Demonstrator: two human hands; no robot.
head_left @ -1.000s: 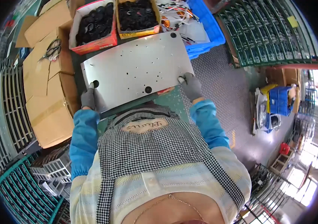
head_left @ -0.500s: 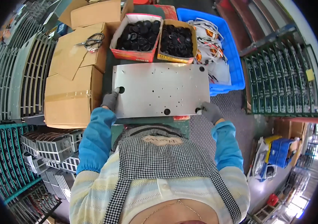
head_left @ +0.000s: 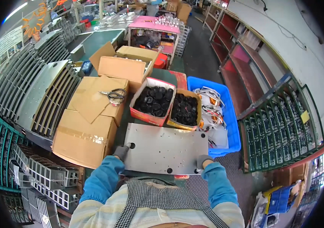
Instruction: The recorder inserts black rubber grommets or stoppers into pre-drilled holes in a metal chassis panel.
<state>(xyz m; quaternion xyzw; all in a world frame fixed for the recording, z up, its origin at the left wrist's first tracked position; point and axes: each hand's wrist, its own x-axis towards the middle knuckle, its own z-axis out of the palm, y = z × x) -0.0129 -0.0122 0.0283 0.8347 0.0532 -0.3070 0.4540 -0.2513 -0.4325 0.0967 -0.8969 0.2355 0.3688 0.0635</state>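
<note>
2 gloved hands, left hand and right hand, grip grey metal plate before red box.

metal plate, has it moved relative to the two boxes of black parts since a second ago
Cannot tell: the metal plate lies just below the boxes of black parts in every picture, held in both hands; mostly the camera turned.
</note>
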